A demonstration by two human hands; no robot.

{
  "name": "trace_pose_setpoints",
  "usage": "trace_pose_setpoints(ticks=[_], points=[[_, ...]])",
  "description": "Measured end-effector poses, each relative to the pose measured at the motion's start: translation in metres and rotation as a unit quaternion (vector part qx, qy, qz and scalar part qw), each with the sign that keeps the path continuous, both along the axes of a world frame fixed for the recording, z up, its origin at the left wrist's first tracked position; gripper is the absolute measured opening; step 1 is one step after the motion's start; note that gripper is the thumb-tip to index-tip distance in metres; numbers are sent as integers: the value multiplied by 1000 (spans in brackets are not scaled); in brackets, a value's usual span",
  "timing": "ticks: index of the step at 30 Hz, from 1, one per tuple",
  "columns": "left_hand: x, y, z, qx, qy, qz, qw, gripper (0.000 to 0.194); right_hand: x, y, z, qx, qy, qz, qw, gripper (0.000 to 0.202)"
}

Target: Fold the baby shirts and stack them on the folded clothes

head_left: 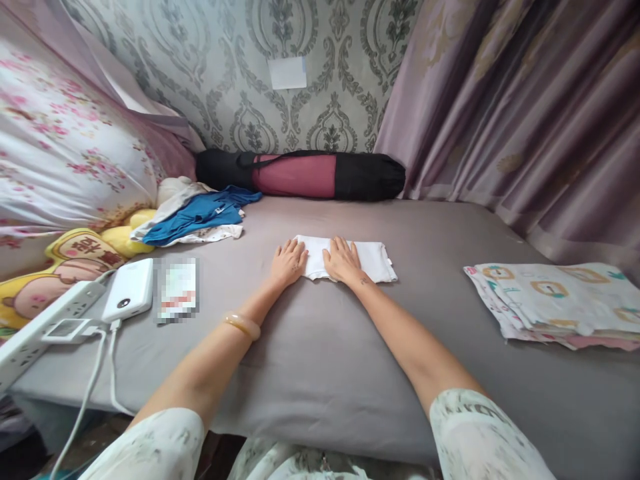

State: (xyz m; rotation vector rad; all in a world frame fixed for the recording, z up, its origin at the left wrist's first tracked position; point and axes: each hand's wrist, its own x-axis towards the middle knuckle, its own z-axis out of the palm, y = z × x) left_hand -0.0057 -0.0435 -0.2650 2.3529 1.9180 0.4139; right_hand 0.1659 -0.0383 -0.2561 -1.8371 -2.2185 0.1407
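A folded white cloth (373, 260) lies flat on the grey sheet in the middle. My left hand (290, 261) rests at the cloth's left end, palm down with the fingers spread. My right hand (343, 259) lies flat on the cloth's middle, its fingers apart. Neither hand grips anything. Part of the cloth is hidden beneath my right hand.
A stack of folded patterned cloths (560, 297) lies at the right. Rumpled clothes with a blue one (200, 213) sit back left, near a white power bank (129, 288) and a power strip (47, 327). A black and red bag (295, 176) lies along the wall.
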Motion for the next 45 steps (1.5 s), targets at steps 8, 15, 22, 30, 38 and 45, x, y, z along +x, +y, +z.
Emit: trace_pose_setpoints(ticks=[8,15,22,30,38,45], points=[[-12,9,-13,31,-112,6,993,43,1,0,1,-14,-12,-5,1000,57],[-16,10,-15,59,-196,30,978,43,-22,4,11,-13,-14,-4,1000,56],[-17,7,-11,45,-237,76,968,39,-43,4,-6,11,-17,11,1000,58],[-19,9,-12,57,-272,94,956,40,-43,8,-3,-10,-30,8,999,58],[-15,5,-5,65,-263,86,959,41,-71,7,6,4,-24,73,997,55],[-12,0,1,77,-217,24,973,47,-78,7,3,-45,-54,108,992,58]])
